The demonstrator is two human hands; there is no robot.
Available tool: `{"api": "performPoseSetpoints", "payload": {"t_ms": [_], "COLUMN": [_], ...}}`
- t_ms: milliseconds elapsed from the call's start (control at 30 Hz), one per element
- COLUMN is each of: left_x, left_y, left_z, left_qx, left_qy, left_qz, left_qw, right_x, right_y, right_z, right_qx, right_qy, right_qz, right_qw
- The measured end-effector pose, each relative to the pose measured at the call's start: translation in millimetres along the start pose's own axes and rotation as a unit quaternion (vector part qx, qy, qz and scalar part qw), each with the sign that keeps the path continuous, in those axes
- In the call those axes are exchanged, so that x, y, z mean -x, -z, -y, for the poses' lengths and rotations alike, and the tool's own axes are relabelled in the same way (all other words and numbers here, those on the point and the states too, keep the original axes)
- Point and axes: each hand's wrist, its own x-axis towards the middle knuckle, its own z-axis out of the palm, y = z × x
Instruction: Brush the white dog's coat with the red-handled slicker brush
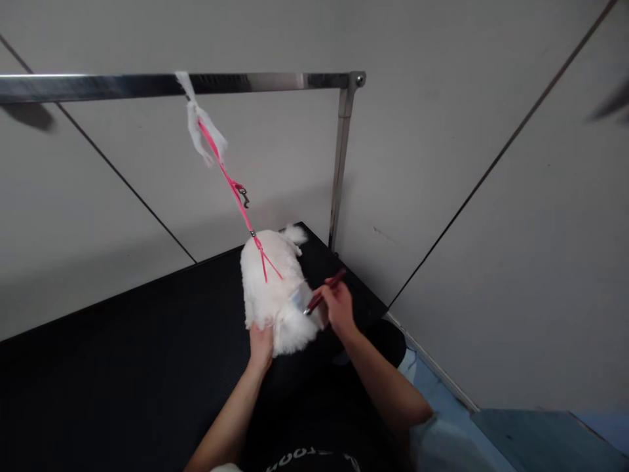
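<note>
A white fluffy dog (272, 269) is on the black table (122, 367), with its longest fur at the near end. My right hand (337, 305) grips the dark red handle of a slicker brush (314, 301). The brush's pale bluish head lies against the fur on the dog's near right side. My left hand (261, 344) holds the dog low on its near left side, the fingertips hidden by fur. A pink grooming loop (223, 167) runs down to the dog from above, with a small metal clip partway along it.
A metal bar (275, 82) crosses above the table, with white cloth (199, 128) tied round it and holding the pink loop. Its upright post (339, 170) stands at the table's far right. Grey wall panels (491, 196) rise close behind and to the right.
</note>
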Motion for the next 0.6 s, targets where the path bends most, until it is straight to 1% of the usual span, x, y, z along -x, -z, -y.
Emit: {"api": "performPoseSetpoints", "payload": {"t_ms": [33, 67, 100, 133, 200, 233, 267, 300, 367, 400, 433, 467, 533, 567, 600], "left_x": [-1, -1, -2, -2, -2, -1, -1, 0, 2, 2, 3, 3, 4, 4, 4], "left_y": [1, 2, 3, 3, 3, 2, 1, 1, 0, -1, -1, -2, -2, -3, -3], "left_z": [4, 7, 9, 11, 11, 9, 8, 7, 5, 4, 4, 4, 5, 5, 4], "left_qx": [-0.002, -0.007, -0.016, -0.030, -0.066, -0.081, -0.092, -0.098, -0.099, -0.097, -0.095, -0.092, -0.082, -0.077, -0.073], "left_qy": [0.004, 0.002, -0.003, -0.010, -0.028, -0.034, -0.039, -0.043, -0.054, -0.058, -0.060, -0.062, -0.060, -0.060, -0.062], "left_qz": [-0.003, -0.005, -0.009, -0.011, -0.016, -0.022, -0.026, -0.030, -0.037, -0.039, -0.042, -0.047, -0.061, -0.065, -0.067], "left_qw": [1.000, 1.000, 1.000, 0.999, 0.997, 0.996, 0.995, 0.994, 0.993, 0.993, 0.993, 0.993, 0.993, 0.993, 0.993], "right_x": [-2, -3, -1, 1, 5, 5, 4, 1, -5, -6, -6, -4, -1, -1, -2], "right_y": [2, 4, 4, 3, -1, -2, -2, -2, 2, 2, 2, 1, -1, -2, -2], "right_z": [2, 3, 3, 2, -1, -2, -2, -1, 3, 4, 3, 2, -3, -4, -4], "right_qx": [-0.011, -0.017, -0.013, -0.003, 0.020, 0.024, 0.019, 0.007, -0.021, -0.024, -0.017, -0.005, 0.020, 0.022, 0.015], "right_qy": [0.028, 0.052, 0.064, 0.057, 0.004, -0.021, -0.033, -0.025, 0.028, 0.054, 0.066, 0.059, 0.004, -0.023, -0.036], "right_qz": [-0.060, -0.094, -0.089, -0.048, 0.076, 0.108, 0.102, 0.060, -0.060, -0.089, -0.077, -0.033, 0.078, 0.102, 0.091], "right_qw": [0.998, 0.994, 0.994, 0.997, 0.997, 0.994, 0.994, 0.998, 0.998, 0.994, 0.995, 0.998, 0.997, 0.994, 0.995]}}
